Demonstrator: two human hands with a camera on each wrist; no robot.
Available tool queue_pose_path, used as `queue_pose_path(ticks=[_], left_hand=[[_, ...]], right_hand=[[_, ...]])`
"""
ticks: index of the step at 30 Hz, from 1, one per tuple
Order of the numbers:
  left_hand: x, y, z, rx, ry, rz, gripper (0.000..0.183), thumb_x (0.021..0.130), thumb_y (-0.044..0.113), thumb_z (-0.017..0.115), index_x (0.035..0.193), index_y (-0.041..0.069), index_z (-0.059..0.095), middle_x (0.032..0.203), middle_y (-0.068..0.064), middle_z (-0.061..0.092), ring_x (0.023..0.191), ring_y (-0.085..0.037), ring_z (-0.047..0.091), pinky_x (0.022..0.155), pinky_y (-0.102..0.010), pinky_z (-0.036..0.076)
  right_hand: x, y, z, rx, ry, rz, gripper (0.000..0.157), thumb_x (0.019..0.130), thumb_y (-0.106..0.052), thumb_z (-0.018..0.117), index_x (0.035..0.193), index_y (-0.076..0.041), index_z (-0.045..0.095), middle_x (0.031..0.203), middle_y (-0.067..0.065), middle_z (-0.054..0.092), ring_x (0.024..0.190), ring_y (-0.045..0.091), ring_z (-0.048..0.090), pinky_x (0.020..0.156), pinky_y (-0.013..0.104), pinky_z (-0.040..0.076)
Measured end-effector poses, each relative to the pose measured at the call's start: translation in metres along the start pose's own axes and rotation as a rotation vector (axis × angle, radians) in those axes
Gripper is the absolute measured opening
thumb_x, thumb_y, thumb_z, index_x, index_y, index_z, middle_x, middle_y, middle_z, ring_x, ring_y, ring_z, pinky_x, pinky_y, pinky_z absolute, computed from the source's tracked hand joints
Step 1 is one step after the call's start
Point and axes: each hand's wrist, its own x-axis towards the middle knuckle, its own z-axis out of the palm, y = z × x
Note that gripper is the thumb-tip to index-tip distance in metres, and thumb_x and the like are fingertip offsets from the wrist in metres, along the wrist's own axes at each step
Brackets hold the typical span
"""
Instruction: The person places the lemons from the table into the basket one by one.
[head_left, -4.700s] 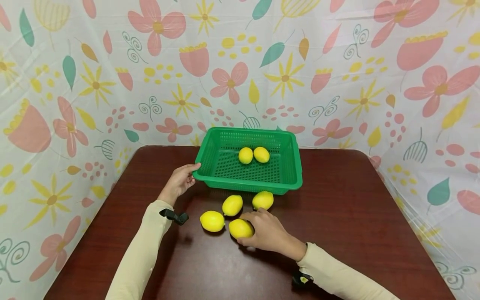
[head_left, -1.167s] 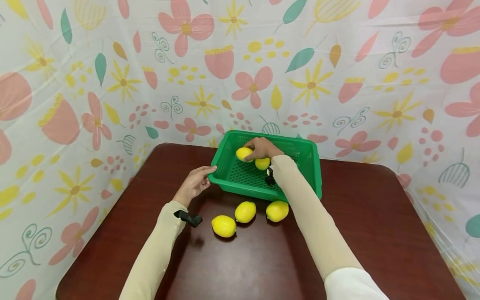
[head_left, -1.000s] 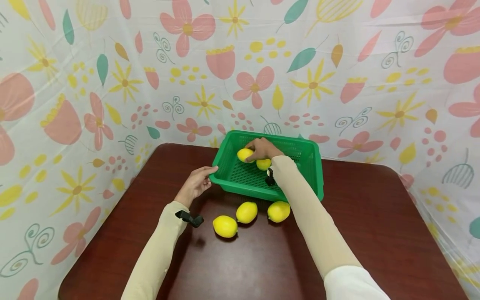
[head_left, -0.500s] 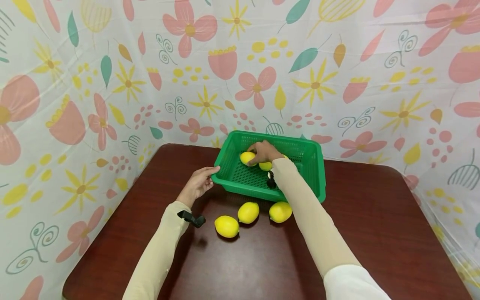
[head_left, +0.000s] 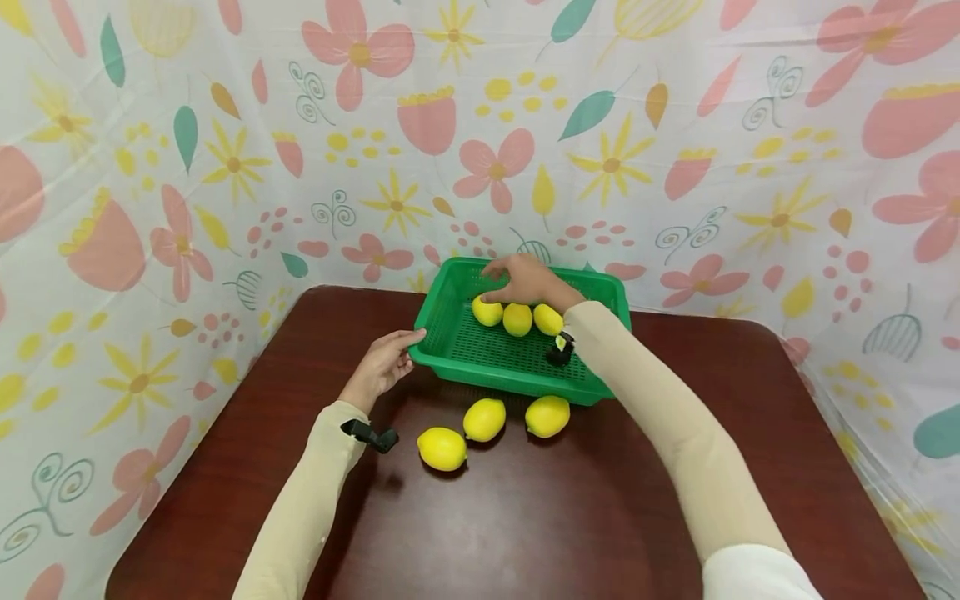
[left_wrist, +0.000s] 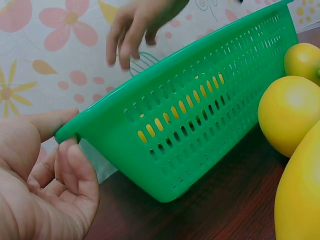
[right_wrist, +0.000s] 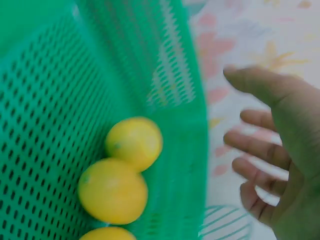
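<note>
My left hand [head_left: 380,364] pinches the left rim of the green plastic basket [head_left: 495,377]; in the left wrist view the thumb lies over the rim with the fingers curled below. Above the basket's far side, my right hand [head_left: 522,282] has its fingers spread and holds nothing. Three lemons sit in a row inside: a left lemon [head_left: 487,312], a middle lemon [head_left: 517,320] and a right lemon [head_left: 548,319]. The right wrist view shows the right hand [right_wrist: 280,145] apart from the lemons [right_wrist: 113,191], beyond the basket's wall.
Three more lemons lie on the dark wooden table [head_left: 525,517] before the basket: one at the left [head_left: 442,449], a middle one [head_left: 484,419] and a right one [head_left: 547,416] close to the basket's front. A flowered cloth [head_left: 330,208] hangs behind the table.
A lemon was carried from the table into the basket by my right hand. It has since let go of that lemon and lifted away. My left hand keeps its hold on the rim.
</note>
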Motion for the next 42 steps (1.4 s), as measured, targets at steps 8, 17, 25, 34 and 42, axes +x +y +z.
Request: queue_pose_path(ticks=[8,17,25,34,42], left_hand=[[-0.001,0.000,-0.001,-0.002,-0.003,-0.006,0.020,0.096,0.028,0.075,0.106,0.013,0.066,0.081,0.003,0.049,0.060,-0.009,0.042,0.058,-0.018,0.044],[-0.002,0.002,0.000,-0.011,-0.011,-0.005,0.020,0.097,0.029,0.074,0.106,0.012,0.066,0.078,0.003,0.049,0.058,-0.008,0.042,0.058,-0.018,0.044],[-0.001,0.000,0.000,-0.026,-0.020,0.001,0.016,0.097,0.028,0.074,0.099,0.013,0.068,0.075,0.003,0.049,0.057,-0.008,0.042,0.058,-0.017,0.044],[-0.001,-0.001,0.003,-0.008,-0.013,0.009,0.015,0.098,0.028,0.073,0.097,0.014,0.068,0.074,0.004,0.047,0.057,-0.008,0.041,0.058,-0.017,0.044],[-0.002,-0.001,0.002,-0.010,-0.013,0.010,0.017,0.097,0.029,0.074,0.100,0.013,0.068,0.074,0.004,0.049,0.057,-0.007,0.043,0.058,-0.017,0.045]], right_hand=[[-0.063,-0.036,-0.013,-0.005,0.106,0.012,0.049,0.092,-0.043,0.077,0.130,-0.012,0.068,0.123,0.009,0.072,0.114,0.028,0.065,0.097,0.049,0.052],[-0.122,-0.070,0.011,0.035,0.126,-0.037,0.048,0.089,-0.046,0.079,0.125,-0.016,0.072,0.114,0.000,0.073,0.105,0.018,0.065,0.087,0.041,0.055],[-0.143,-0.096,0.040,0.096,0.113,-0.079,0.047,0.086,-0.046,0.082,0.121,-0.015,0.074,0.117,-0.002,0.073,0.109,0.022,0.065,0.090,0.044,0.056],[-0.155,-0.116,0.085,0.038,0.164,-0.080,0.048,0.084,-0.048,0.083,0.120,-0.016,0.076,0.111,-0.003,0.074,0.104,0.020,0.062,0.084,0.037,0.053],[-0.153,-0.126,0.130,-0.041,0.125,-0.083,0.054,0.081,-0.053,0.084,0.117,-0.013,0.077,0.104,-0.003,0.076,0.096,0.018,0.059,0.085,0.034,0.051]])
